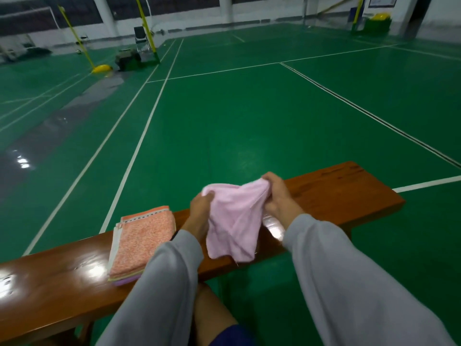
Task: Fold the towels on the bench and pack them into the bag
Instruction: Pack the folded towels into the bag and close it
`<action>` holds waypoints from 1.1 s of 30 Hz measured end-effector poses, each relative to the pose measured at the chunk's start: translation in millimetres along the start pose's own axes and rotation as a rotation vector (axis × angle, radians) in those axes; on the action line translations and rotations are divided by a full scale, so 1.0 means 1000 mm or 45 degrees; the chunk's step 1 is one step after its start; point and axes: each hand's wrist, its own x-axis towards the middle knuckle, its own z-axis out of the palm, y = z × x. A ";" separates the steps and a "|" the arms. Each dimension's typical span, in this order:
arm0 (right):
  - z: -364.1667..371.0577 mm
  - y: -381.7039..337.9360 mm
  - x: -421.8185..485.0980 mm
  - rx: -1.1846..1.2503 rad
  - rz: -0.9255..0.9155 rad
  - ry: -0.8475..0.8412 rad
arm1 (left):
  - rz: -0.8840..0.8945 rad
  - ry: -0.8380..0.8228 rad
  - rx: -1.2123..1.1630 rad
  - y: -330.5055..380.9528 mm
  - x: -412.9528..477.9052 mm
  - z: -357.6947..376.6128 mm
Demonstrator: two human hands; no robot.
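Note:
A pale pink towel (233, 221) hangs crumpled above the wooden bench (336, 193). My left hand (200, 211) grips its upper left edge. At the upper right corner, my right hand (277, 196) holds the bunched cloth. The towel's lower end droops over the bench's near edge. To the left lies a stack of folded towels (142, 243), an orange speckled one on top and thin green and purple layers showing beneath. No bag is in view.
The bench runs from the lower left to the right, where it ends at about (399, 203). Green court floor (249, 108) with white lines lies beyond. Far off stand yellow net posts (99, 68) and a chair (142, 38). My knee (212, 313) is under the bench edge.

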 end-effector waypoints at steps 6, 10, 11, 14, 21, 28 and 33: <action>-0.019 0.018 -0.005 -0.293 0.147 -0.198 | -0.242 -0.329 -0.360 0.011 -0.021 -0.031; 0.003 0.002 -0.008 -0.255 0.105 -0.158 | -0.177 -0.469 -0.618 0.041 -0.031 -0.020; 0.012 -0.013 -0.008 -0.181 0.025 -0.145 | -0.110 -0.478 -0.657 0.050 -0.032 -0.019; 0.028 -0.042 -0.014 0.054 -0.100 -0.241 | -0.072 -0.626 -0.627 0.061 -0.037 -0.020; 0.030 -0.055 -0.032 -0.229 -0.110 -0.200 | 0.029 -0.574 -0.706 0.108 -0.037 -0.020; -0.004 -0.054 -0.004 -0.518 -0.155 -0.091 | 0.070 -0.408 0.315 0.088 -0.021 -0.040; 0.000 -0.080 -0.001 -0.158 -0.347 0.101 | 0.201 -0.498 -0.356 0.113 -0.016 -0.058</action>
